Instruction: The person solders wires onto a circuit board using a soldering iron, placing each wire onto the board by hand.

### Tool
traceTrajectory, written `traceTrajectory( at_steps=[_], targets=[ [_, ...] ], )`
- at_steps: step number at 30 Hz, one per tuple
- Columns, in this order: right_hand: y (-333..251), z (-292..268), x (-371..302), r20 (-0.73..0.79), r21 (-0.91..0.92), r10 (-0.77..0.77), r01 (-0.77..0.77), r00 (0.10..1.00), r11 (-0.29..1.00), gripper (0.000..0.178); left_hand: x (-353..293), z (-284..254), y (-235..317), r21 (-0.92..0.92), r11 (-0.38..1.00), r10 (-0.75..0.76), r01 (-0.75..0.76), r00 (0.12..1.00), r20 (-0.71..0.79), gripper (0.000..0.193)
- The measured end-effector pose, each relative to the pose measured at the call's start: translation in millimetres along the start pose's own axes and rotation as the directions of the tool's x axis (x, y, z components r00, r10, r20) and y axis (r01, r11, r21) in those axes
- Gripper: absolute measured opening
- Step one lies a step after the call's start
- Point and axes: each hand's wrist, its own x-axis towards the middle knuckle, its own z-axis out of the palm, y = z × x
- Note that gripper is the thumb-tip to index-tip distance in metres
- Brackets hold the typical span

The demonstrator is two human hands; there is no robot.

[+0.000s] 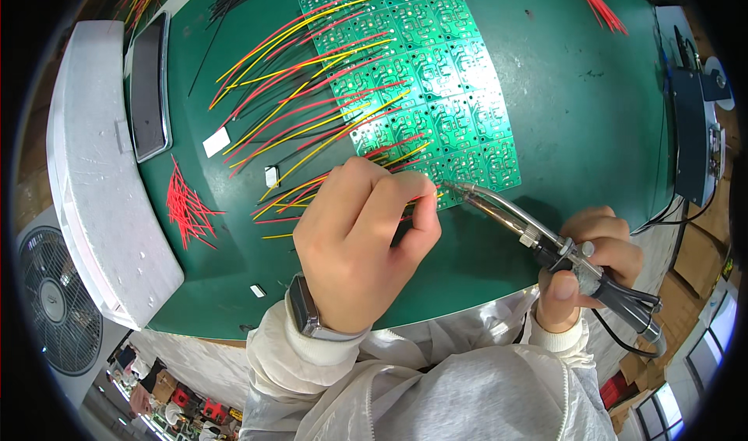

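Soldering iron (538, 234) clamped in right hand (588, 266) grip, tip beside wire (425, 199) pinched by left hand (358, 242).

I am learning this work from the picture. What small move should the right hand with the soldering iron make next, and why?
Probably bring the soldering iron tip slightly left and down onto the joint at the green circuit board edge. The left hand pinches a wire there, and the tip in the right hand seems just beside it.
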Motion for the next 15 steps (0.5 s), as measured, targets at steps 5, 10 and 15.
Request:
traceTrajectory(
  at_steps=[5,10,15],
  targets=[
    [0.2,-0.6,0.5,0.007,0.001,-0.018,0.018,1.0,1.0,0.032,0.6,0.3,2.2,-0.002,1.0,-0.03,0.03,0.999,0.013,0.019],
    [0.7,0.3,-0.9,0.017,0.012,-0.016,0.016,1.0,1.0,0.032,-0.9,0.0,0.9,-0.003,0.999,-0.035,0.035,0.999,0.019,0.02],
    [-0.1,1.0,0.3,0.012,0.015,-0.044,0.044,0.999,0.999,0.033,-0.4,0.8,0.9,-0.013,0.999,-0.031,0.032,0.999,0.017,0.02]
  ],
)
